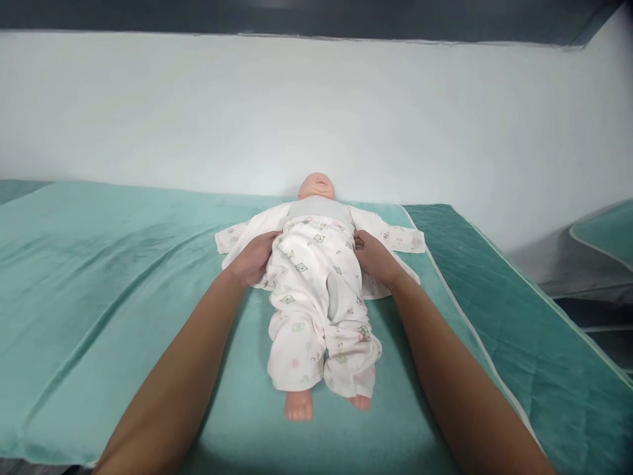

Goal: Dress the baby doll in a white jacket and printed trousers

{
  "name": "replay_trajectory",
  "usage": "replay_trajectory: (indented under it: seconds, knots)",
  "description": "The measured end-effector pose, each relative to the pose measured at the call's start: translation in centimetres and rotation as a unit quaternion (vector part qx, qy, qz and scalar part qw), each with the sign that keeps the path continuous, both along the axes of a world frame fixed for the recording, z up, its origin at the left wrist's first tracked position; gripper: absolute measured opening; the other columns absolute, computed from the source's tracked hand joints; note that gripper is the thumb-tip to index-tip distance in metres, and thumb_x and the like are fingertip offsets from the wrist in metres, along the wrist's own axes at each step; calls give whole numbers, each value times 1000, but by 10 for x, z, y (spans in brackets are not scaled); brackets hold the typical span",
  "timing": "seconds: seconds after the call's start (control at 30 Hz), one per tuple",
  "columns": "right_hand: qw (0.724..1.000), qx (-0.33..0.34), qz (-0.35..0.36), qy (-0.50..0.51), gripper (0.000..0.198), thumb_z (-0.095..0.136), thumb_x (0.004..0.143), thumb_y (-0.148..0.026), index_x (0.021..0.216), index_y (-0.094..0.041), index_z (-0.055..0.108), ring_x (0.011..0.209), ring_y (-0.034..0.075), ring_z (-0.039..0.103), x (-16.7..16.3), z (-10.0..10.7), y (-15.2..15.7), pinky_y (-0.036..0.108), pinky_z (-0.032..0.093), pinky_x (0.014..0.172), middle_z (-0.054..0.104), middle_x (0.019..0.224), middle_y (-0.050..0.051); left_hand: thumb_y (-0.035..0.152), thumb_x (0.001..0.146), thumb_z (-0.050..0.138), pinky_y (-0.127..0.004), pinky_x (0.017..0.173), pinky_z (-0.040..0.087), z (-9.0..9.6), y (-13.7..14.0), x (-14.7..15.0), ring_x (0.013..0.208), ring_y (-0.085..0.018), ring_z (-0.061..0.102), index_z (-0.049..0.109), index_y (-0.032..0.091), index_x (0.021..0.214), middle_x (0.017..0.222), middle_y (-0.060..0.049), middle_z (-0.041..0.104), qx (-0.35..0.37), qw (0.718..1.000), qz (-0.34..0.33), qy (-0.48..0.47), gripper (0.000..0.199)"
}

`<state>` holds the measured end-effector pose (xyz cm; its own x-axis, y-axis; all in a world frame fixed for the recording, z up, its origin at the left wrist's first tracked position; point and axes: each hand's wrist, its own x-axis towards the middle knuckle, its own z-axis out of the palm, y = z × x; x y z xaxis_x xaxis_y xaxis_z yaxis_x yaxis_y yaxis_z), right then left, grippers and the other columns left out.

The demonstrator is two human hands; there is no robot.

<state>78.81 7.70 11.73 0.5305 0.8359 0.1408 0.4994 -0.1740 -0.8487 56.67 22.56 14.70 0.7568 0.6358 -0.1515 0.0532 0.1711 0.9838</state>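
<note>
A baby doll [316, 187] lies on its back, its head toward the wall and its bare feet toward me. White baby pants [309, 264] with small printed figures cover its legs and reach up over its belly. Under the doll's torso spreads an open white baby jacket [270, 219], sleeves out to both sides. My left hand [257, 257] is closed at the left side of the pants, its fingertips partly hidden by the cloth. On the opposite side, the curled fingers of my right hand [374, 255] grip the pants near the waist.
A light green sheet [123, 277] with a few creases lies beneath the doll. To the right shows a darker green quilted cover [519, 290] with a pale edge. A white wall [198, 105] rises directly behind the doll's head.
</note>
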Motion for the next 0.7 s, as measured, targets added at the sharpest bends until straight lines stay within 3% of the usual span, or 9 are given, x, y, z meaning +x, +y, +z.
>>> replay_trajectory:
  seconds: [0.2, 0.33, 0.47, 0.57, 0.7]
  knots:
    - [999, 47, -22, -16, 12, 52, 74, -23, 86, -22, 54, 82, 19, 53, -4, -5, 6, 32, 42, 76, 62, 87, 1, 31, 72, 71, -41, 84, 56, -3, 4, -4, 96, -27, 69, 71, 19, 98, 91, -8, 74, 17, 998, -53, -30, 29]
    - [996, 88, 3, 32, 10, 51, 73, -22, 83, -22, 52, 81, 18, 54, -6, -5, 7, 31, 43, 77, 62, 84, 0, 24, 67, 75, -42, 86, 55, -4, 3, -8, 98, -28, 68, 71, 20, 100, 90, -9, 75, 29, 994, -102, -16, 34]
    - [996, 28, -21, 86, 22, 58, 70, -27, 90, -21, 54, 76, 17, 55, -7, 1, 4, 28, 43, 61, 65, 97, 4, 24, 69, 73, -41, 83, 55, -5, 3, -8, 96, -27, 68, 71, 22, 97, 87, -8, 74, 33, 994, -102, -1, 28]
    - [993, -32, -50, 102, 34, 62, 66, -28, 98, -21, 55, 66, 16, 54, -9, 8, 1, 25, 36, 46, 65, 106, 9, 25, 68, 72, -41, 81, 55, -6, 3, -7, 96, -27, 67, 70, 22, 96, 87, -7, 74, 37, 996, -85, 0, 28]
    - [993, -33, -8, 117, 28, 62, 67, -26, 95, -21, 57, 56, 14, 49, -10, 13, -1, 24, 29, 40, 68, 95, 7, 25, 67, 73, -41, 79, 55, -4, -1, -5, 96, -28, 67, 71, 22, 92, 88, -8, 74, 49, 997, -60, 25, 25]
